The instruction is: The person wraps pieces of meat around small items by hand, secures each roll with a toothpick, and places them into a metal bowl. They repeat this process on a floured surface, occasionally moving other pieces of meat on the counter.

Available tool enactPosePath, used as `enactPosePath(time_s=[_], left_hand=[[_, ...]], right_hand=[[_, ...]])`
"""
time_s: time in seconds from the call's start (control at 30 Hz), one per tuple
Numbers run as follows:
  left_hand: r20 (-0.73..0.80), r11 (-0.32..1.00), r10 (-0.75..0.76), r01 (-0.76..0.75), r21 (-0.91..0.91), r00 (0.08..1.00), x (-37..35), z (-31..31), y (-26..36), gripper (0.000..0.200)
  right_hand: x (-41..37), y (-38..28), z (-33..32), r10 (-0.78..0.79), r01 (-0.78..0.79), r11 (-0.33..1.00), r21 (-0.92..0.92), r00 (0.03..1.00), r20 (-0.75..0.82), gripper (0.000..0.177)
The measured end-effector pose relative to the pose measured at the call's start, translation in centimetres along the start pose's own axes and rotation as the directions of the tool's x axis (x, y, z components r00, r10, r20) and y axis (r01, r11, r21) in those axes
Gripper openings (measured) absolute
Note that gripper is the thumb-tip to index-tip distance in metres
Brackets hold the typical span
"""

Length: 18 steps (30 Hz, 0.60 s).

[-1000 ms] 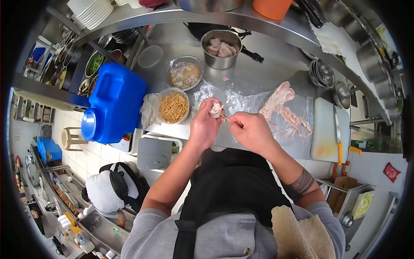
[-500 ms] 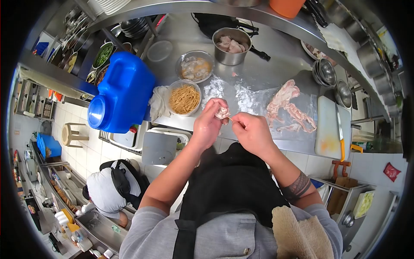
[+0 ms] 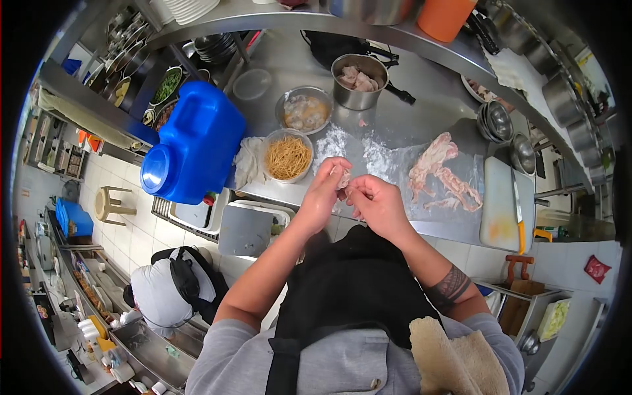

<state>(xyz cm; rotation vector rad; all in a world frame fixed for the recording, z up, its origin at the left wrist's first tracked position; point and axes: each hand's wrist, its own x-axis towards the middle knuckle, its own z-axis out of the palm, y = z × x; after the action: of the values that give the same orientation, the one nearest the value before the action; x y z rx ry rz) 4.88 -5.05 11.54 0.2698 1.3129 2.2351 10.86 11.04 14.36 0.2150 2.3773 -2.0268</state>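
A small piece of pale raw meat [image 3: 343, 178] is pinched in the fingers of my left hand [image 3: 320, 197], above the table's front edge. My right hand [image 3: 376, 205] is closed with its fingertips against the meat; what they grip is hidden. Just left of my hands stands a clear tub [image 3: 268, 172] of thin wooden sticks [image 3: 288, 158] that look like toothpicks. Behind it a steel bowl [image 3: 283, 104] contains wet pale pieces in yellowish liquid. White powder [image 3: 378, 153] lies on the table, and strips of raw meat [image 3: 431, 164] rest on clear plastic at the right.
A blue jug [image 3: 201, 145] stands at the left beside a white cloth [image 3: 249, 161]. A pot [image 3: 355, 99] of meat sits at the back. To the right is a cutting board [image 3: 498, 204] with a yellow-handled knife [image 3: 520, 227]. Another person [image 3: 171, 289] bends down at lower left.
My right hand has moved in against the meat, and the thin stick seen between my hands no longer shows. The whole view has shifted slightly.
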Motion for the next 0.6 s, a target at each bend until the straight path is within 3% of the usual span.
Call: enactPosePath(time_s=[0.03, 0.13, 0.2, 0.3, 0.43, 0.47, 0.53, 0.6], left_hand=[[0.001, 1.000, 0.002, -0.002, 0.005, 1.000, 0.2, 0.1, 0.1, 0.027], [-0.063, 0.992, -0.024, 0.031, 0.120, 0.998, 0.8, 0.9, 0.1, 0.028], [-0.101, 0.958, 0.077, -0.045, 0.285, 0.992, 1.1, 2.2, -0.4, 0.029], [-0.040, 0.965, 0.003, 0.008, 0.262, 0.999, 1.3, 3.3, -0.9, 0.028], [-0.035, 0.938, 0.024, -0.010, 0.347, 0.999, 2.5, 4.0, -1.7, 0.031], [0.017, 0.908, -0.003, -0.005, 0.419, 1.000, 3.0, 3.9, -1.4, 0.037], [0.071, 0.870, -0.041, 0.000, 0.494, 0.997, 4.0, 3.4, -1.6, 0.046], [0.078, 0.760, 0.117, -0.139, 0.635, 0.990, 5.1, 2.5, -2.6, 0.062]], right_hand=[[0.1, -0.2, -0.4, 0.098, -0.100, 0.995, 0.026, 0.994, 0.045, 0.014], [0.4, 0.1, -1.5, 0.074, -0.072, 0.997, -0.025, 0.994, 0.075, 0.013], [0.5, 0.4, -1.6, 0.071, -0.074, 0.996, 0.053, 0.996, 0.051, 0.013], [0.9, 0.7, -1.7, 0.073, -0.074, 0.985, 0.156, 0.997, 0.012, 0.014], [1.9, 2.8, -2.9, 0.119, -0.118, 0.963, 0.243, 0.993, 0.013, 0.011], [2.4, 3.9, -3.4, 0.121, -0.119, 0.960, 0.252, 0.993, 0.006, 0.011], [3.4, 6.2, -4.5, 0.142, -0.157, 0.871, 0.466, 0.988, 0.068, 0.009], [4.4, 7.8, -5.7, 0.199, -0.191, 0.831, 0.522, 0.979, 0.041, 0.009]])
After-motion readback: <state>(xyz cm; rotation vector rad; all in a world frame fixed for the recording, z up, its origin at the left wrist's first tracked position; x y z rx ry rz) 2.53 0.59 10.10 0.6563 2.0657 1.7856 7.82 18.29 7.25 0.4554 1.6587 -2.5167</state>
